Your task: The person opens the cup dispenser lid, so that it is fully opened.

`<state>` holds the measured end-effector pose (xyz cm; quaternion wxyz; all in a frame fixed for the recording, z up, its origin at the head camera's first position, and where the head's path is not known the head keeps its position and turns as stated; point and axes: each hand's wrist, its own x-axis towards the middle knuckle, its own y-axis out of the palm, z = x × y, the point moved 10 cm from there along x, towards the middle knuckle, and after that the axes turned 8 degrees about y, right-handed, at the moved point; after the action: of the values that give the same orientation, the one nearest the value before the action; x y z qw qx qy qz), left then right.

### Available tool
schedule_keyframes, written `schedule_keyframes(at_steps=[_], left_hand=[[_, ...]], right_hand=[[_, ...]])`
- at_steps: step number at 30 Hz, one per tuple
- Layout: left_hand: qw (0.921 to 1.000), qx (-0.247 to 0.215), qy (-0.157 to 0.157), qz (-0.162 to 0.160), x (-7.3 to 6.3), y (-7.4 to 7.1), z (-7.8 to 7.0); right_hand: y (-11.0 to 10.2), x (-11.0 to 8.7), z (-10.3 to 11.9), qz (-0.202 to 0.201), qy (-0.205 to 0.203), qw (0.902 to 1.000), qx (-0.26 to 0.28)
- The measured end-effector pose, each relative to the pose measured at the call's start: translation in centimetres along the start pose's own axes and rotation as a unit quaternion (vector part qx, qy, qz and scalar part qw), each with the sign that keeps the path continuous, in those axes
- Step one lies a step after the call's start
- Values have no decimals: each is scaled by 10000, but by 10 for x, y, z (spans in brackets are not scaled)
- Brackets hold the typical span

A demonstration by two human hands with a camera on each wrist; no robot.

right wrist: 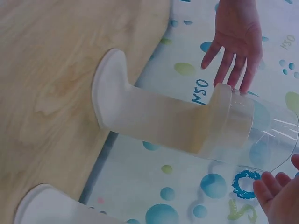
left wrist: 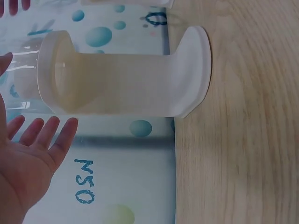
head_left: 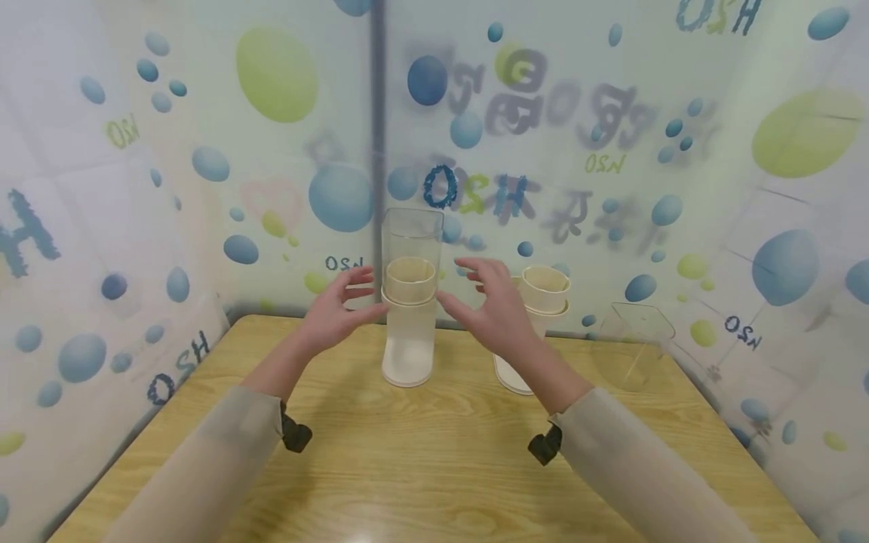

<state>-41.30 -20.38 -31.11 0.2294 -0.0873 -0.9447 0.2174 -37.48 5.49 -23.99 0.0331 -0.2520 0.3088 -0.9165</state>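
A white plastic stand (head_left: 409,339) with a round foot and a ring-shaped top stands upright on the table. On its top sits a clear, tall container (head_left: 413,234), open at the upper end in the head view. My left hand (head_left: 337,311) is at the left of this pair, fingers spread and relaxed, fingertips close to the ring. Opposite it, my right hand (head_left: 494,305) is held at the right side with its fingers loosely spread. Neither hand grips anything; whether fingertips touch the container is hard to tell. The left wrist view shows the stand (left wrist: 126,84) between both hands.
A second white stand (head_left: 545,290) is partly hidden behind my right forearm. To its right, a loose clear container (head_left: 634,343) stands near the back right corner of the wooden table (head_left: 421,467). A curtain (head_left: 577,188) printed with bubbles and letters hangs around the table.
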Motion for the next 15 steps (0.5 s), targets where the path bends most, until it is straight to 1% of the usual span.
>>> schedule_keyframes(at_steps=[6,8,11,15], left_hand=[[9997,-152,-69,157,26,4,4],[9995,-181,-90,224,34,7,4],[9991,-187,-184,344,45,13,6],[9983,12,-274,507,56,20,8]], right_hand=[[4,28,19,-194,-232,9980,-563],[5,37,26,-205,-288,9967,-736],[8,49,34,-127,-326,9952,-910],[18,61,39,64,-454,9931,-1078]])
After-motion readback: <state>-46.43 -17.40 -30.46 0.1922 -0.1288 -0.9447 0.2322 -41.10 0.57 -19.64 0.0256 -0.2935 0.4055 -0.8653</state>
